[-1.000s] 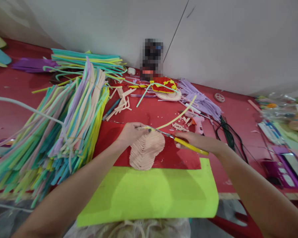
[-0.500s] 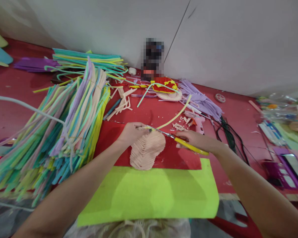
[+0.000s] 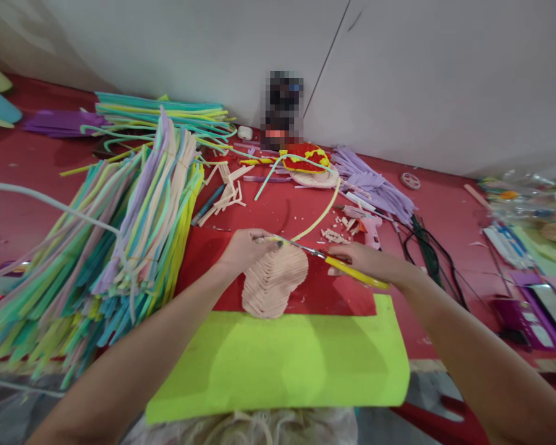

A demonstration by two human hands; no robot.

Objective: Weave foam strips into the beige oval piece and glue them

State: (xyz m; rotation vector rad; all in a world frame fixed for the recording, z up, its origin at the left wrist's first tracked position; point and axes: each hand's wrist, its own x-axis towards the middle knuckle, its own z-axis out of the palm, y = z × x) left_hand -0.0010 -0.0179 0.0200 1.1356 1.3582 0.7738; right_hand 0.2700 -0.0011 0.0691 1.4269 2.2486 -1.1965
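Observation:
My left hand [image 3: 252,247] pinches the near end of a pale yellow pipe cleaner [image 3: 323,213], which curves away to the upper right. In my right hand [image 3: 352,256] are yellow-handled scissors [image 3: 358,273]. Their metal blades point left and lie at the pipe cleaner, close to my left fingertips. Whether the blades are closed on it I cannot tell. Just below my hands lies a beige, heart-like piece made of pipe cleaners in slanted rows [image 3: 271,284]. It rests on a red sheet [image 3: 343,303], its lower tip by a lime-green sheet [image 3: 278,364].
Bundles of coloured pipe cleaners [image 3: 139,210] fill the left side. Lilac pipe cleaners [image 3: 375,185], a pink glue gun [image 3: 370,228] and beige offcuts [image 3: 336,236] lie to the right. A red-and-yellow piece [image 3: 306,159] lies at the back. A white cable [image 3: 50,201] crosses the left.
The far end of the yellow pipe cleaner has swung left and bends more toward the back pieces. Both hands and the scissors stay almost where they were.

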